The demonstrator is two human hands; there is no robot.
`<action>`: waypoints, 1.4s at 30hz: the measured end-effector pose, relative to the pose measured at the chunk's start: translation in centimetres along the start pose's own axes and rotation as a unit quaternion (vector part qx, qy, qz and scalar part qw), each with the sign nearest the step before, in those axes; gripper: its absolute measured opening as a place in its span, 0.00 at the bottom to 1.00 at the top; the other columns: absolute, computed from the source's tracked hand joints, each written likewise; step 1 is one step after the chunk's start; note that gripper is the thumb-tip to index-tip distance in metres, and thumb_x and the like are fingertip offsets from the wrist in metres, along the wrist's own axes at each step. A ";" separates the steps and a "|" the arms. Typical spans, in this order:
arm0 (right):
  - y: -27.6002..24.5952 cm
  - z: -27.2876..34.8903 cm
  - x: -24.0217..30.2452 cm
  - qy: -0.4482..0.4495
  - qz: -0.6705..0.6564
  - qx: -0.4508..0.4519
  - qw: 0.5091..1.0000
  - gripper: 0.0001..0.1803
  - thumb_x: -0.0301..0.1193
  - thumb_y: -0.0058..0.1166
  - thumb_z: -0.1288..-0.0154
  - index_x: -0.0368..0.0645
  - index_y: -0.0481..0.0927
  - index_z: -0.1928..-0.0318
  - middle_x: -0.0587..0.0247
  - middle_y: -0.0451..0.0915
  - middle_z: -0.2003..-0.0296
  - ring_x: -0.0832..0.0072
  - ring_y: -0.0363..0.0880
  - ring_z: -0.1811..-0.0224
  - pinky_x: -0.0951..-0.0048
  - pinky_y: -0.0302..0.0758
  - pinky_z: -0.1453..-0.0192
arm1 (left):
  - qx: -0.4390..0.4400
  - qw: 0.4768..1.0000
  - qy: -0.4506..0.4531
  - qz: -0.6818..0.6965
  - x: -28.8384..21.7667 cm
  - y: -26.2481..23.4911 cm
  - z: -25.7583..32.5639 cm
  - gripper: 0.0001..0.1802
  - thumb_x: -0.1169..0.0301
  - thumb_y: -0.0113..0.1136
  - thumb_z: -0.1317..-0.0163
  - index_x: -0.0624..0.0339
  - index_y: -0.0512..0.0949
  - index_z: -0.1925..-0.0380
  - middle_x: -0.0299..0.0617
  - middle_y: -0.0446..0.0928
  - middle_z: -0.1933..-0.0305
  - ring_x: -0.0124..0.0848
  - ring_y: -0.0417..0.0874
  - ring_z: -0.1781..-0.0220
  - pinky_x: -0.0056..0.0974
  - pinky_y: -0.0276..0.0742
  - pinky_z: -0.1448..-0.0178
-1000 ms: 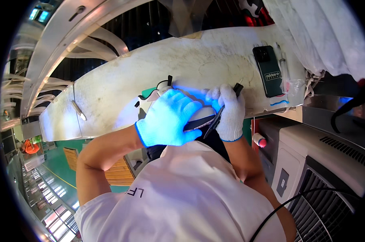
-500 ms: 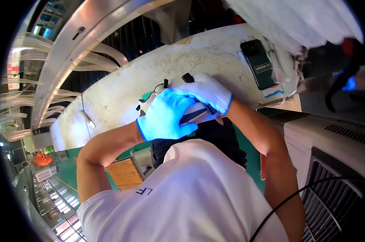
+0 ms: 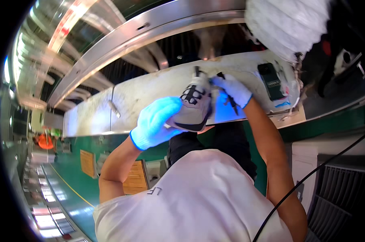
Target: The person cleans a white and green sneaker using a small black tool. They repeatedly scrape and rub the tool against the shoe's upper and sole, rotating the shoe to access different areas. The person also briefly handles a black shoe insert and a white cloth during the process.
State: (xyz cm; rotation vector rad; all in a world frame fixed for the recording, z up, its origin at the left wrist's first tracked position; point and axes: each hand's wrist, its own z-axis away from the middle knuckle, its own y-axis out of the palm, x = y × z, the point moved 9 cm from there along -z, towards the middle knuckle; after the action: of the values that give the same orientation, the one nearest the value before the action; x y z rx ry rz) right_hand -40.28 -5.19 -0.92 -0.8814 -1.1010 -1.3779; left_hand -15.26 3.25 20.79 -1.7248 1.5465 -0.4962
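Observation:
A light grey sneaker (image 3: 194, 109) with black laces and a black-trimmed toe is held at the front edge of the bench, its toe toward me. My left hand (image 3: 157, 122), in a knit glove lit bright blue, grips the shoe around its left side near the toe. My right hand (image 3: 237, 92), also gloved, is closed around a slim dark pen-like tool (image 3: 231, 103), just right of the shoe and apart from it. A blue glow falls on the bench below the tool. What the tool is exactly, I cannot make out.
On the pale, stained bench (image 3: 146, 89) lie a dark phone (image 3: 270, 82) at the right and a small knife-like tool (image 3: 114, 109) at the left. A metal rail (image 3: 122, 38) runs behind. White ribbed fabric (image 3: 287, 26) hangs at upper right. A black cable (image 3: 295, 189) crosses near my right arm.
My hands have moved apart. The shoe, mostly covered before, now shows its laces and toe in my left hand. My right hand has drawn off to the right with the dark tool.

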 end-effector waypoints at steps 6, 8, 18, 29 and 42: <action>5.9 -0.2 4.8 -0.074 0.191 0.021 0.979 0.24 0.49 0.73 0.28 0.37 0.89 0.60 0.63 0.82 0.75 0.76 0.79 0.79 0.66 0.77 0.72 | 0.038 0.975 -0.213 -0.048 8.7 1.9 12.0 0.38 0.68 0.90 0.50 0.58 0.84 0.38 0.53 0.89 0.41 0.57 0.93 0.43 0.49 0.91 0.39; 8.0 -0.1 6.5 -0.086 0.278 -0.031 0.956 0.24 0.49 0.74 0.29 0.36 0.90 0.58 0.64 0.83 0.74 0.75 0.79 0.77 0.66 0.76 0.68 | 0.093 0.952 -0.287 -0.043 10.6 3.5 14.5 0.47 0.65 0.91 0.52 0.58 0.80 0.30 0.56 0.87 0.35 0.59 0.89 0.36 0.51 0.87 0.31; 7.7 -1.0 5.5 0.019 0.225 -0.035 0.973 0.16 0.44 0.72 0.24 0.44 0.89 0.61 0.72 0.80 0.76 0.81 0.73 0.81 0.74 0.68 0.76 | 0.192 0.907 -0.367 0.077 9.9 5.0 8.3 0.76 0.44 0.89 0.53 0.61 0.53 0.11 0.63 0.76 0.21 0.60 0.81 0.23 0.54 0.79 0.20; 3.6 1.3 6.3 -0.170 -0.141 -0.241 0.945 0.23 0.50 0.65 0.16 0.41 0.84 0.54 0.61 0.85 0.67 0.77 0.77 0.77 0.68 0.78 0.71 | 0.211 0.915 -0.344 0.019 10.3 7.2 6.1 0.70 0.45 0.85 0.51 0.38 0.56 0.10 0.66 0.69 0.18 0.68 0.83 0.27 0.59 0.84 0.27; 5.8 0.4 5.6 -0.185 -0.309 -0.181 0.915 0.32 0.59 0.44 0.09 0.44 0.79 0.61 0.61 0.78 0.76 0.71 0.72 0.81 0.66 0.71 0.74 | 0.209 0.906 -0.367 0.002 10.0 7.2 5.9 0.73 0.46 0.90 0.56 0.39 0.57 0.10 0.61 0.69 0.18 0.66 0.81 0.26 0.58 0.82 0.25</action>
State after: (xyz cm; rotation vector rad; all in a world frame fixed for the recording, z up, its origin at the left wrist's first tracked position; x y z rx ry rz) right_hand -35.22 -6.23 5.30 -1.1484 -1.5273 -2.0414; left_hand -13.92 -4.68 9.75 -1.3400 0.8232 -0.1194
